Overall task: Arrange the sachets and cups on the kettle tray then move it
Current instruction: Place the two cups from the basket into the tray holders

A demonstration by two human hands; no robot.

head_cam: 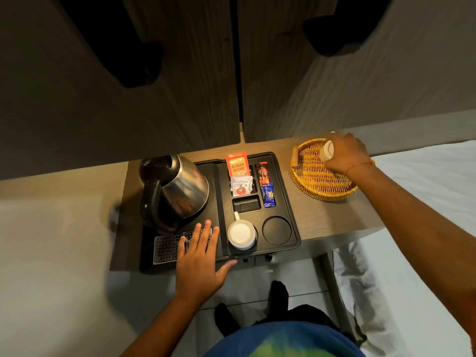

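Note:
A black kettle tray [292, 215] lies on a narrow wooden table. On its left stands a steel kettle [177, 189]. Slots at the back hold an orange Classic Assam sachet [237, 163], a white sachet [240, 186], a dark red sachet [262, 173] and a blue sachet [268, 198]. One white cup [240, 234] sits upside down in the left round recess; the right recess [277, 230] is bare. My left hand [201, 261] rests flat, fingers apart, on the tray's front by the perforated grille. My right hand [345, 154] grips a second white cup [326, 150] over the wicker basket [311, 181].
Wooden cupboard doors [180, 86] rise right behind the table. White bedding [425, 202] lies to the right, and a pale surface to the left. The table's front edge runs just under the tray, with tiled floor and my feet below.

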